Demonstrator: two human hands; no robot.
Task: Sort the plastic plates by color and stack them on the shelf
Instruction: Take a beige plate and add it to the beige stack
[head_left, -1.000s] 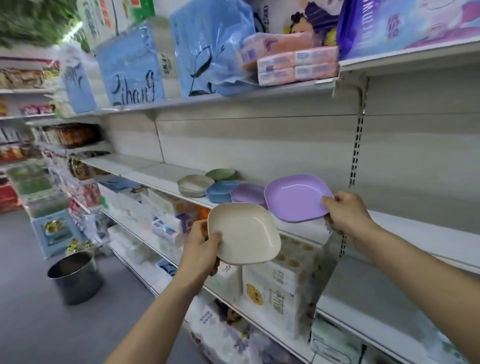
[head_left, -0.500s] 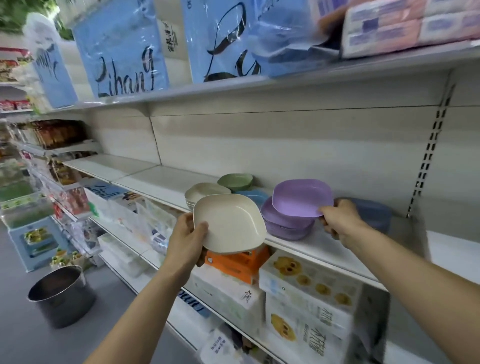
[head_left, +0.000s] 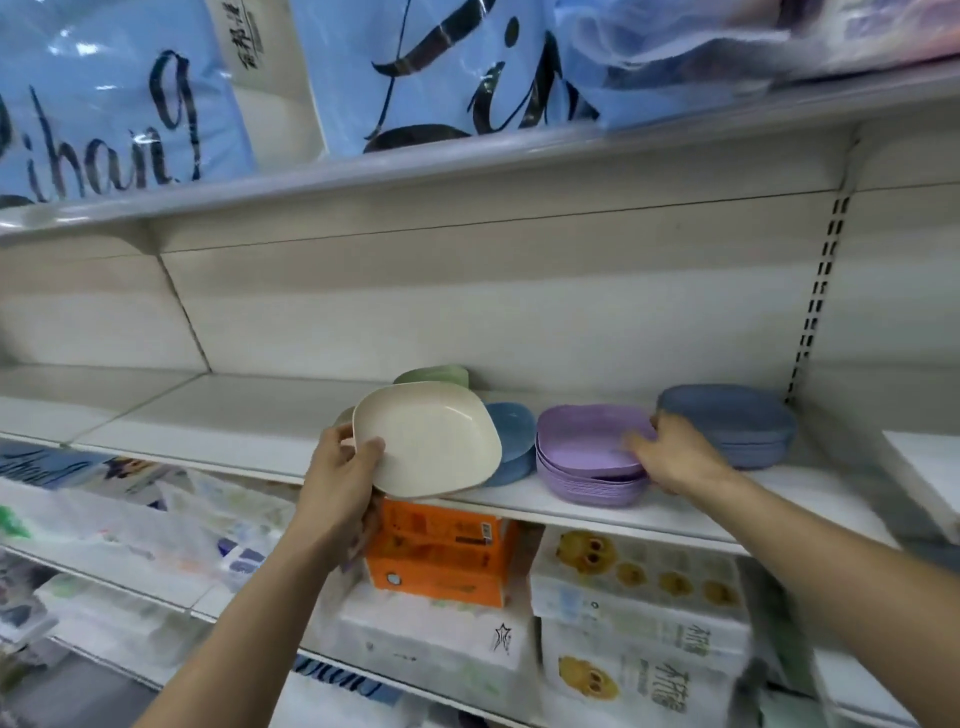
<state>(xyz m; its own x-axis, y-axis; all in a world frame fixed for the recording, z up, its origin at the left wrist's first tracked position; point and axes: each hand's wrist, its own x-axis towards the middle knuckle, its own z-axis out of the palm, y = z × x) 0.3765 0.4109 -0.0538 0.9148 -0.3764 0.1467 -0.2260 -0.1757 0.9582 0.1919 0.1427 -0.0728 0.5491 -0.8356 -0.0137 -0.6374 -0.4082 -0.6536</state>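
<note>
Forearms came in from the bottom edge toward the middle shelf (head_left: 234, 431). Left hand (head_left: 340, 467) pinched the cream plate (head_left: 431, 441) by its near-left rim, thumb on top, fingers curled beneath. The plate was held tilted in the air just in front of the shelf lip and above the orange box (head_left: 441, 551) one tier down, not yet set on anything. Right hand (head_left: 670, 457) was at the right rim of the purple stack (head_left: 587, 467), touching its top plate. Motion blur meant I could not tell whether the fingers pinched the rim or only rested on it. The top purple plate sat nested on its pile. Just left of purple stood the light blue stack (head_left: 511, 441), partly hidden by the cream plate. Further back was the green stack (head_left: 434, 375), and off to the right the darker blue stack (head_left: 737, 431), near the right hand. Any cream pile was hidden behind the held plate. Judged progress: well along, with purple, both blues and green already grouped by colour. Left to do: release the purple plate if gripped and place the cream plate on a cream pile. Whether more loose plates remained was out of frame.
</note>
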